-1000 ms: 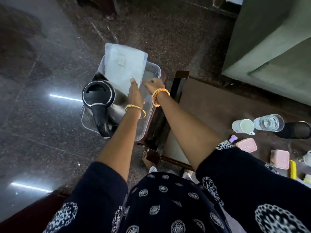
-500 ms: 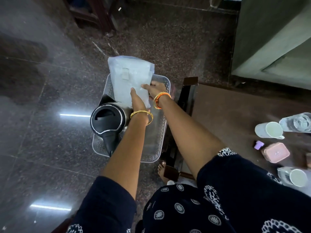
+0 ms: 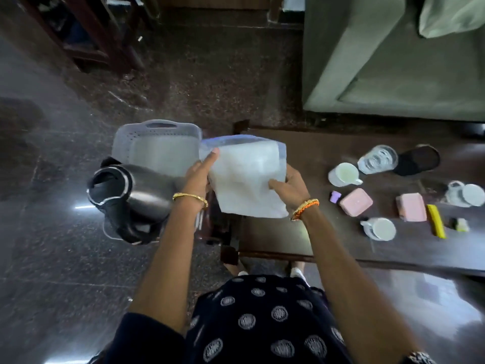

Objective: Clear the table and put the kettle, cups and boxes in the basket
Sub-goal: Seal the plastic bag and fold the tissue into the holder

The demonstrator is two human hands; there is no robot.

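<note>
A grey perforated basket (image 3: 147, 137) stands on the floor left of the dark wooden table (image 3: 301, 237). The steel kettle (image 3: 131, 195) with a black lid lies in its near end. Both hands hold a white plastic pouch (image 3: 246, 177) over the table's left edge, beside the basket: my left hand (image 3: 200, 174) grips its left side, my right hand (image 3: 291, 189) its right side. On the table sit a white cup (image 3: 342, 174), a second cup (image 3: 380, 228), a third cup (image 3: 469, 194), and two pink boxes (image 3: 355, 202) (image 3: 410, 207).
A glass of water (image 3: 378, 158) and a black round object (image 3: 418, 160) stand at the table's far side. A small purple cap (image 3: 335, 197) and a yellow stick (image 3: 435, 224) lie among the boxes. A green sofa (image 3: 393, 61) is behind the table; dark wooden furniture (image 3: 86, 35) at far left.
The pouch has come out of the basket and moved right, over the table's left edge, still held by both hands. The view has swung right, showing more of the table.
</note>
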